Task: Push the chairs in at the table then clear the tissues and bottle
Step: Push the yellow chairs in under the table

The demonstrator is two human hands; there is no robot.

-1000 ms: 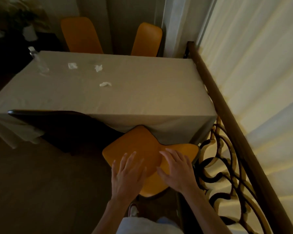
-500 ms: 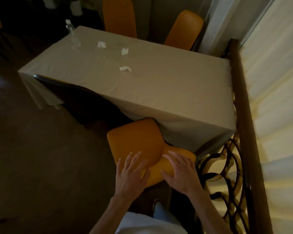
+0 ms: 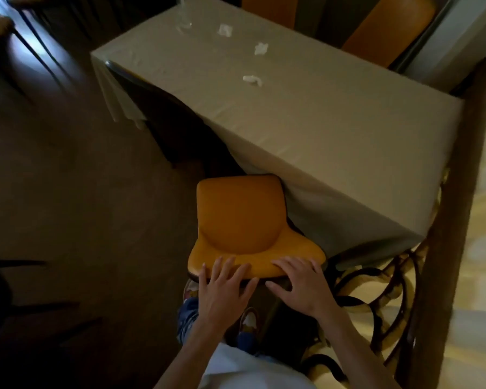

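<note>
Resting flat – left hand (image 3: 225,290), right hand (image 3: 303,287) | fingers spread, released | chair (image 3: 244,228) backrest top

Smooth orange leatherette chair (image 3: 237,220), matt cloth over table (image 3: 320,122), crumpled paper tissues (image 3: 252,80).

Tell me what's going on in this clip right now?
A person stands behind an orange padded chair at the near side of a table covered in a beige cloth. The left hand and right hand rest with fingers spread on the top edge of its backrest. The seat is not under the table. Three crumpled white tissues and the base of a clear plastic bottle lie on the tabletop. Two more orange chairs sit on the far side.
</note>
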